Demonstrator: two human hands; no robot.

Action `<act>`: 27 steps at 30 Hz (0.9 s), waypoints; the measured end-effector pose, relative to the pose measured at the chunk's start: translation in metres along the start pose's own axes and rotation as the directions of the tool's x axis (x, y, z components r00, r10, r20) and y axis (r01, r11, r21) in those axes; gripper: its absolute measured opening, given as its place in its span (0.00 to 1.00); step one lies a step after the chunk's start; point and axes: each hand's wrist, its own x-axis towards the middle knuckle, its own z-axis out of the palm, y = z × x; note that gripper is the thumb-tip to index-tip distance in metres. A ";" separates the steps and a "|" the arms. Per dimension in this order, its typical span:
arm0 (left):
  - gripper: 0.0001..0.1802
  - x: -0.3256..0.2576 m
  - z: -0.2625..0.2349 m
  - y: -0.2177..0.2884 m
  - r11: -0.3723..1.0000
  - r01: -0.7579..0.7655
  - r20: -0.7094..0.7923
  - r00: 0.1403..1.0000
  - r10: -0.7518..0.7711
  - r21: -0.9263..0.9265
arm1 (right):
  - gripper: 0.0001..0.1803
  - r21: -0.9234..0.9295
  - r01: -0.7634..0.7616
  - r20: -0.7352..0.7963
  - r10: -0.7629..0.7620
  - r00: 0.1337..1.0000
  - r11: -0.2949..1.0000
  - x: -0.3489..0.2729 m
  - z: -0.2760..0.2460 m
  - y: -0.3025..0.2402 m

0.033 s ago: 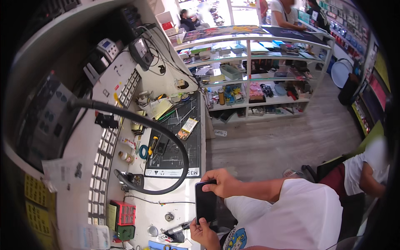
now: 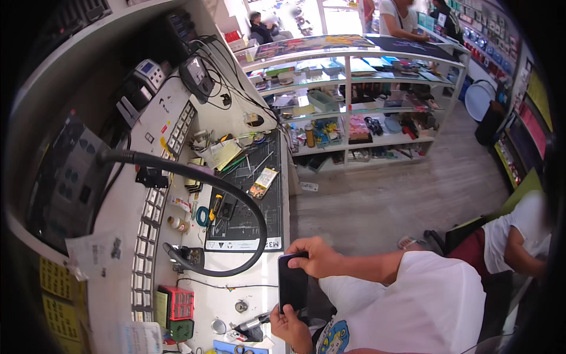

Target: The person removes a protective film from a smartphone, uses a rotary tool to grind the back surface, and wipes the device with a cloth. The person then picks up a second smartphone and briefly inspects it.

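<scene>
A dark-screened smartphone (image 2: 293,287) is held upright between my two hands at the edge of the white workbench. My right hand (image 2: 316,257) grips its upper end, the thumb lying over the front. At the lower end, my left hand (image 2: 290,328) pinches it, with that thumb on the screen edge. Beyond them, a black repair mat (image 2: 250,227) carries an opened phone (image 2: 263,183), a yellow-and-black cutter (image 2: 216,207) and several thin tools. A silver, pen-like tool (image 2: 253,322) lies on the bench beside my left hand.
A thick black flexible hose (image 2: 257,206) arches over the bench. A red-and-green organizer box (image 2: 180,304), a blue coil (image 2: 203,216) and small round tins (image 2: 218,326) stand around it. Glass display shelves (image 2: 348,100) are at the back. A seated person (image 2: 501,245) is at the right.
The view has tilted slightly, so the bench and shelves sit a little differently in the picture. Both hands keep the same hold on the smartphone.
</scene>
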 end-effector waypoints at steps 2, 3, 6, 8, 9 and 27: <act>0.18 0.008 0.018 0.042 0.996 0.037 0.143 0.989 -0.049 0.086 | 0.10 -0.013 0.009 -0.065 -0.010 0.998 1.000 -0.009 -0.019 -0.026; 0.18 0.011 0.020 0.046 0.990 0.070 0.188 0.978 -0.092 0.118 | 0.10 -0.013 0.002 -0.087 -0.003 0.996 1.000 -0.015 -0.029 -0.040; 0.17 0.020 0.051 0.087 0.971 0.088 0.326 0.932 -0.159 0.220 | 0.09 0.002 -0.148 -0.256 0.143 0.956 0.989 -0.024 -0.055 -0.077; 0.18 0.022 0.062 0.101 0.960 0.143 0.364 0.904 -0.225 0.239 | 0.10 0.114 -0.129 -0.275 0.156 0.949 0.985 -0.025 -0.071 -0.067; 0.19 0.024 0.069 0.102 0.965 0.175 0.390 0.889 -0.239 0.194 | 0.10 0.168 -0.119 -0.282 0.164 0.945 0.979 -0.024 -0.079 -0.064; 0.18 -0.043 0.006 0.152 0.952 0.182 -0.527 0.850 -0.026 0.247 | 0.09 -0.102 0.442 0.613 -0.294 0.734 0.891 0.071 -0.048 -0.072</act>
